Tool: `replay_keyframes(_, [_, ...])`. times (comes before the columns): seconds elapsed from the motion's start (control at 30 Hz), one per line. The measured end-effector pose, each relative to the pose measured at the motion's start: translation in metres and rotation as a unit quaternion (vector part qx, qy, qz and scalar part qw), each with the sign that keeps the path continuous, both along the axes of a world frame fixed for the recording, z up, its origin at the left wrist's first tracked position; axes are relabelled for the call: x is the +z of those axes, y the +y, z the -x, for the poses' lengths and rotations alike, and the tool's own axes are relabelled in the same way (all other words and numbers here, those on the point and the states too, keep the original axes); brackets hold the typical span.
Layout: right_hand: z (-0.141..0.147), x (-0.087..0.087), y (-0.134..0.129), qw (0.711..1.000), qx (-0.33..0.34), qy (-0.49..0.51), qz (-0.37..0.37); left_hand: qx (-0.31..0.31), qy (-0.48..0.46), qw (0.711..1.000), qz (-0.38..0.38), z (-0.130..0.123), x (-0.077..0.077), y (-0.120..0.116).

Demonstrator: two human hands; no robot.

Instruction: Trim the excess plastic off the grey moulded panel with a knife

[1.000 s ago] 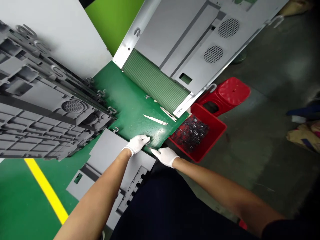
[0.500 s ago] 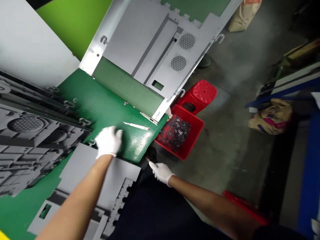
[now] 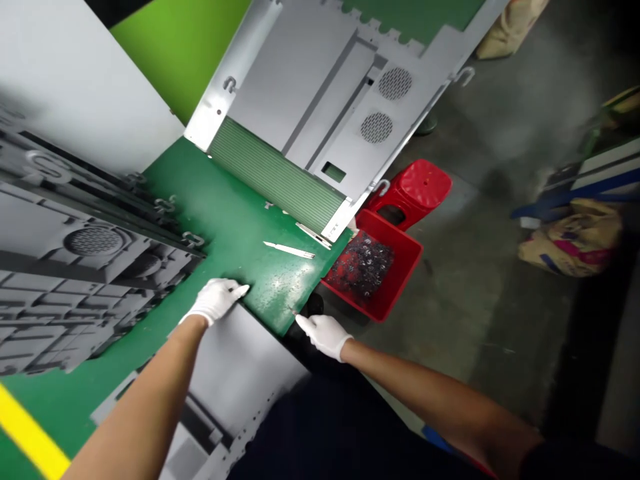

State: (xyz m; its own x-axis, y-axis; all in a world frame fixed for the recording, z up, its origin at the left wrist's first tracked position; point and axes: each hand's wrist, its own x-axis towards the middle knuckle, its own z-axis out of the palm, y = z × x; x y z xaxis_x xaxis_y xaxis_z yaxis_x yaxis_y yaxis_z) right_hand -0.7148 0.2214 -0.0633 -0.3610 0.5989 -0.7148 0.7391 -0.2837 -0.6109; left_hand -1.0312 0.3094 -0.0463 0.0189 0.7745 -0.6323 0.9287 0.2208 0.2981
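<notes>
In the head view, my white-gloved left hand [image 3: 216,300] is closed over the upper edge of a grey plastic panel [image 3: 245,353], its thumb along the edge. The panel lies against my body and has cut-outs along its lower part. My right hand [image 3: 325,333], also gloved, is closed on a thin small tool [image 3: 294,311]; only its tip shows beyond the fingers, near the corner of the green table [image 3: 200,200]. A slim white-handled craft knife [image 3: 289,250] lies on the table, and beside it tweezers [image 3: 313,235] lie near a large panel.
A large grey panel [image 3: 290,80] with round grilles stands at the back. More dark grey panels [image 3: 95,280] are stacked upright at left. Past the table's right edge sit a red bin [image 3: 400,280] of small dark scraps and a red stool [image 3: 425,190]. Sacks [image 3: 570,240] stand farther right.
My left hand has come down onto the grey panel's edge and closed there. The panel has turned and shifted right. My right hand stays near the table corner; the view has swung slightly.
</notes>
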Motion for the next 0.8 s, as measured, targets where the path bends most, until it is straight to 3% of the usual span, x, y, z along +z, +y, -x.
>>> replay_keyframes(0.13, [0.036, 0.002, 0.020, 0.999, 0.041, -0.004, -0.024, 0.059, -0.082, 0.993, 0.055, 0.007, -0.009, 0.002])
replay_keyframes(0.27, [0.076, -0.002, 0.036, 0.995, 0.098, -0.009, -0.023, 0.053, -0.073, 0.990, 0.112, 0.013, -0.013, 0.010])
replay_keyframes(0.43, [0.111, -0.008, 0.047, 0.991, 0.134, -0.010, 0.000, 0.067, -0.101, 0.986, 0.113, 0.012, -0.018, 0.009])
replay_keyframes(0.63, [0.131, -0.015, 0.050, 0.988, 0.155, -0.011, -0.014, 0.139, -0.187, 0.965, 0.118, 0.017, -0.011, 0.003])
replay_keyframes(0.8, [0.133, -0.014, 0.047, 0.988, 0.151, -0.022, -0.025, 0.136, -0.189, 0.966, 0.115, 0.014, -0.002, 0.004])
